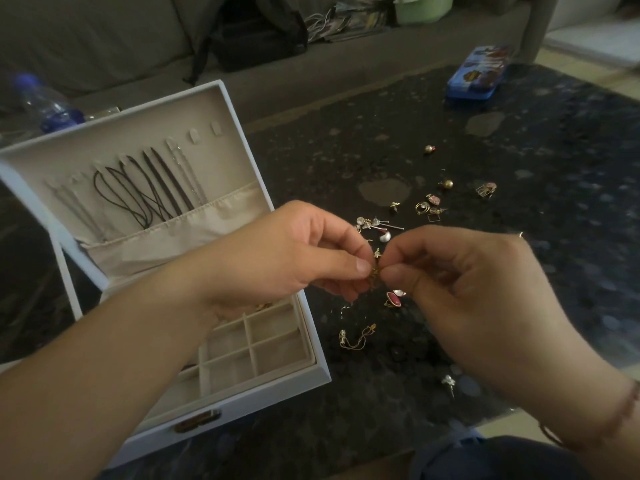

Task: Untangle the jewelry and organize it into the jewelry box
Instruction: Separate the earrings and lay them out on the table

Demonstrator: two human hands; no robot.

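Note:
A white jewelry box [304, 379] stands open at the left of the dark table, its lid [221, 109] hung with black cords and thin chains [152, 188]. My left hand [298, 251] and my right hand [467, 282] meet above the table just right of the box. Both pinch one small gold piece of jewelry [375, 270] between thumb and fingertips. Loose earrings [377, 226] lie scattered on the table beyond my hands. A red-stone earring [394, 299] and a gold chain piece [356, 337] lie below them. A small stud [448, 382] sits near my right wrist.
The box tray has several beige compartments [263, 344]. A blue tin case [478, 74] lies at the table's far right. A plastic bottle [45, 102] stands behind the lid. A sofa with a black bag [256, 32] runs along the back.

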